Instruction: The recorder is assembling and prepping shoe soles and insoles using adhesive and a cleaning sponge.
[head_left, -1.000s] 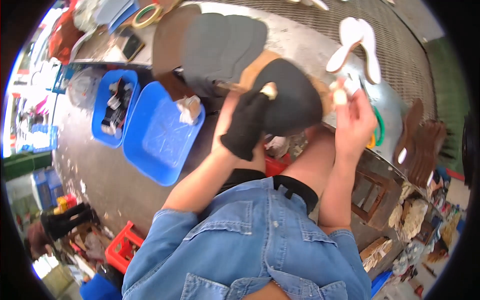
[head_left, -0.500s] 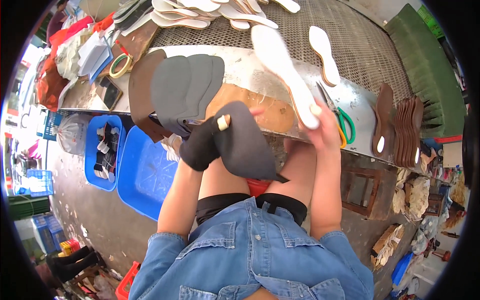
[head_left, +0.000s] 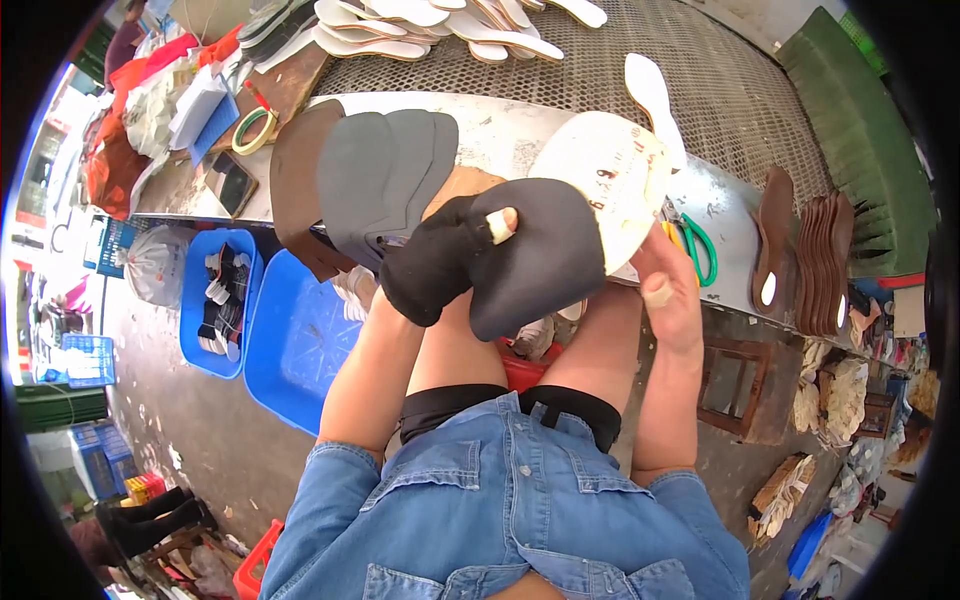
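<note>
My left hand (head_left: 430, 262) wears a black fingerless glove, its taped thumb pressed on a dark grey, shaped flat piece (head_left: 550, 250). Beyond and partly behind this lies a broad, rounded cream piece (head_left: 605, 172) with dark printed marks; I cannot tell what it is. My right hand (head_left: 668, 290) is at the cream piece's lower right edge, fingers stretched toward it and partly hidden, the taped thumb standing apart. A white insole (head_left: 656, 110) lies just past the cream piece. Green-handled scissors (head_left: 697, 250) rest beside my right hand.
Layered grey pieces (head_left: 375, 170) and brown pieces (head_left: 300, 190) lie at the bench's left. More white insoles (head_left: 480, 30) pile up on the mesh surface (head_left: 730, 80). Brown insoles (head_left: 818, 260) stand at the right. Blue bins (head_left: 290, 330) are on the floor, left.
The white insole that was in my right hand no longer shows in that form; the marked cream piece now appears there. My left hand and the dark piece moved right, and my right thumb came away.
</note>
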